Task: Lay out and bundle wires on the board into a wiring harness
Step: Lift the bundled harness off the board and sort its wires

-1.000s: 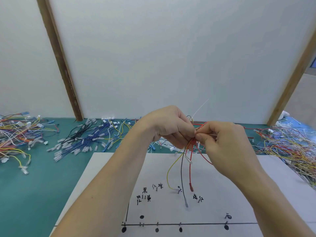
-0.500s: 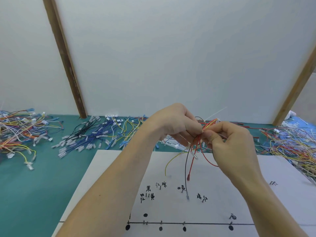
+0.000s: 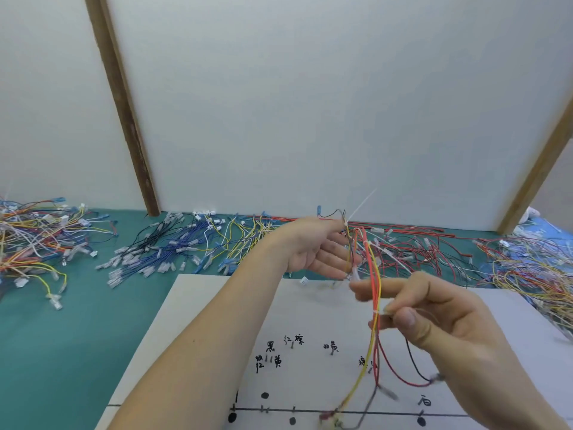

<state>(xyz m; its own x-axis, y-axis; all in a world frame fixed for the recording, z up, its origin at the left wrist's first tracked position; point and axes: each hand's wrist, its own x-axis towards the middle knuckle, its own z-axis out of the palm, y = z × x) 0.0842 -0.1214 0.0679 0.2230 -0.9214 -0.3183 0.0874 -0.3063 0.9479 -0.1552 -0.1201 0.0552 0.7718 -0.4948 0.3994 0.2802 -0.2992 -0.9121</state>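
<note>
A thin bundle of red, yellow and black wires (image 3: 373, 274) hangs in the air over the white board (image 3: 201, 308). My left hand (image 3: 313, 246) holds the bundle's upper end, fingers spread, where a white cable tie (image 3: 361, 206) sticks up. My right hand (image 3: 434, 311) pinches the bundle lower down at a second white tie (image 3: 375, 311). The loose wire ends trail down to the board's black line and dots (image 3: 310, 409). Handwritten marks and small pegs (image 3: 291, 344) stand on the board.
Piles of loose wires lie on the green table: mixed colours at far left (image 3: 34, 243), blue and black ones (image 3: 161, 249), yellow ones (image 3: 248, 234), red ones (image 3: 418, 249), a tangle at right (image 3: 533, 268). A white wall with wooden strips (image 3: 124, 113) stands behind.
My hands have moved apart: the left one has gone up and back, the right one down along the bundle, which is now stretched out. The camera has tilted slightly.
</note>
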